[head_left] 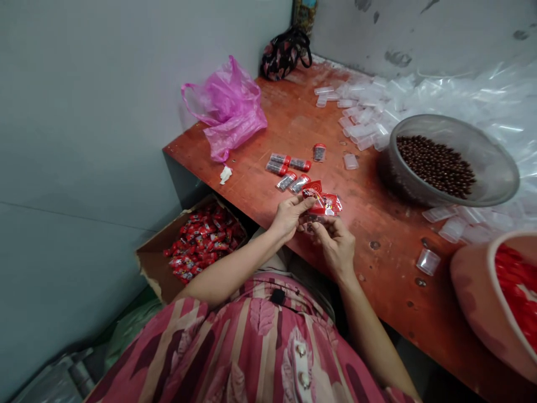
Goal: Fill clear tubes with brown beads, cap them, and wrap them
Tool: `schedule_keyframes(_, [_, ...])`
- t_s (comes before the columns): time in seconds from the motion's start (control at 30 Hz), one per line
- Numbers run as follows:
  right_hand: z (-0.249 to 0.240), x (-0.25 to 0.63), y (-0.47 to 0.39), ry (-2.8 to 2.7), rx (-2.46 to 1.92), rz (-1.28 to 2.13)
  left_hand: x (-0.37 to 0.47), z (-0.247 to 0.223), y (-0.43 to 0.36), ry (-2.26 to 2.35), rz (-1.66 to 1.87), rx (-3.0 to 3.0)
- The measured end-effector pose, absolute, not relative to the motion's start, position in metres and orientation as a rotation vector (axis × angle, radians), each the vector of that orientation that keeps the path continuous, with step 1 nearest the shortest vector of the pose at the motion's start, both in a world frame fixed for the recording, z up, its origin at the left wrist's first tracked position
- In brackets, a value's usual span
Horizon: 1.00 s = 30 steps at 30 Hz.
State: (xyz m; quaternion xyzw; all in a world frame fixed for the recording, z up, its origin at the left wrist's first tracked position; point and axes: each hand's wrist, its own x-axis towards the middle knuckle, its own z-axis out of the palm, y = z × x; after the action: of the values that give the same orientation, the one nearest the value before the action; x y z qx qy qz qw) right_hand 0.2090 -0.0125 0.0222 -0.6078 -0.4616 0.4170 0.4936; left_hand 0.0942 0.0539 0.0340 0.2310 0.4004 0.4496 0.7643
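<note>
At the table's near edge my left hand (291, 217) pinches red printed wrappers (322, 200) between thumb and fingers. My right hand (338, 243) is closed just beside it, its fingertips on a small clear container (315, 219) with dark contents, partly hidden by the fingers. Just beyond my hands lie several small clear containers with red caps and dark contents (286, 180). A similar one (319, 152) lies a little farther back.
A grey bowl of dark brown balls (436, 168) sits at right among many clear containers (364, 129). A pink tub (474, 280) holds red pieces. A pink bag (230, 106) lies at back left. Below the table's left edge, a cardboard box (153, 268) holds red packets.
</note>
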Motion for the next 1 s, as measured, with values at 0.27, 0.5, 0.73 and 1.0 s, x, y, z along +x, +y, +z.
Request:
schedule_keyframes(0.27, [0.018,0.218,-0.009,-1.131,-1.435,1.044,0.087,0.032,0.055,0.851,0.804,0.673])
schedule_keyframes(0.5, [0.019,0.222,-0.005,-1.059,-1.429,1.098,0.078,0.023,0.063,0.836,0.674,0.844])
schedule_keyframes(0.73, [0.015,0.219,-0.003,-0.99,-1.422,1.135,0.095,0.021,0.05,0.917,0.87,0.766])
schedule_keyframes(1.0, [0.043,0.256,0.03,-1.488,-1.44,0.803,0.081,0.023,0.046,1.078,0.644,1.462])
